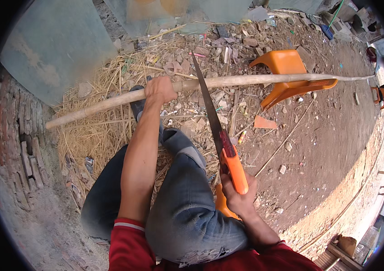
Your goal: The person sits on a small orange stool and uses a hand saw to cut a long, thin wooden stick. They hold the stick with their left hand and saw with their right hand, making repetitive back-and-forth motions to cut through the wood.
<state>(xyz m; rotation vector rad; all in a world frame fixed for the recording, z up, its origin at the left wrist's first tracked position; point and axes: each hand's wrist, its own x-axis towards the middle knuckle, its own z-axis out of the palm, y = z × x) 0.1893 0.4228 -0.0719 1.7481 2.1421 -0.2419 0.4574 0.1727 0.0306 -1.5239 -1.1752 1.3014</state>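
A long pale bamboo pole (241,81) runs crosswise in front of me, from the left by the wall far out to the right. My left hand (160,89) is wrapped round it, left of the middle. In my right hand (240,195) is a handsaw (211,112) with an orange handle and a dark, tapering blade. The blade points up and away and crosses the pole just right of my left hand; whether its teeth touch the pole I cannot tell. The pole's right part lies against a small orange plastic stool (284,63), which is tipped on its side.
Straw (83,140) and rubble cover the ground at left and ahead. A worn brick wall (16,149) stands at left, and grey-green panels (56,49) lean at the back. Bare dirt (318,149) stretches right. Another orange plastic piece (221,203) shows beside my right hand, partly hidden.
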